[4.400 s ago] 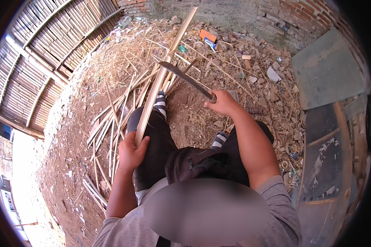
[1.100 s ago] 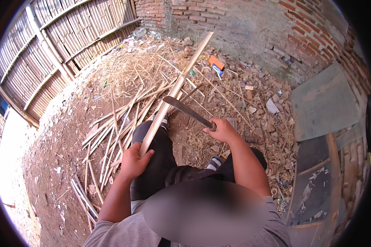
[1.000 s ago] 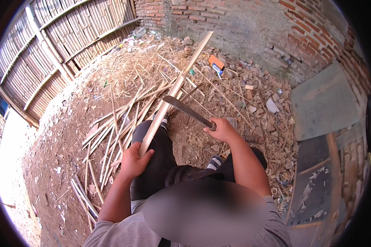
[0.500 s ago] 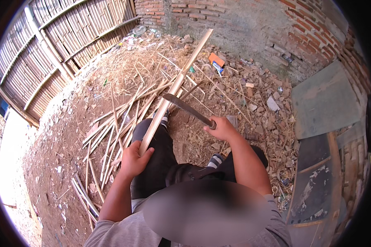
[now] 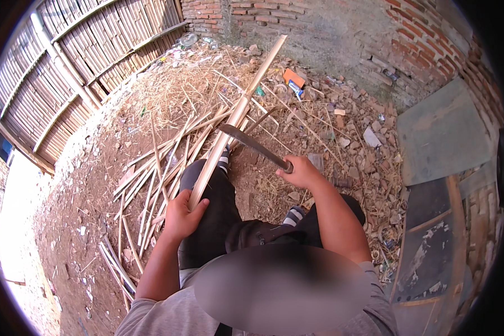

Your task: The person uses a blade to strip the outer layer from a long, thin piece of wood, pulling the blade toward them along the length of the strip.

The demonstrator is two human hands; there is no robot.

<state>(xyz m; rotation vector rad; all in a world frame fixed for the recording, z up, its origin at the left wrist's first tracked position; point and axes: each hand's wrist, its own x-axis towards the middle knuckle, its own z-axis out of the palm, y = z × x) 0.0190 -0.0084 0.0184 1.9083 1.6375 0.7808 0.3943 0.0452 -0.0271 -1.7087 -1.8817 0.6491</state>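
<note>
One long pale bamboo pole (image 5: pixel 238 115), smooth and straight, runs from the left hand (image 5: pixel 182 215) near the lap out to the far brick wall (image 5: pixel 319 28). Left fingers wrapped tight around its near end. One machete (image 5: pixel 252 144), dark curved blade, held in the right hand (image 5: pixel 302 172), fingers closed around the handle; blade edge meets the pole partway along it. Left of the pole, a loose scatter of split bamboo strips (image 5: pixel 151 173), too many to count, thin and flat, on dry dirt with straw. One woven bamboo fence (image 5: pixel 67 61) far left. One orange scrap (image 5: pixel 293 77) far, by rubble.
</note>
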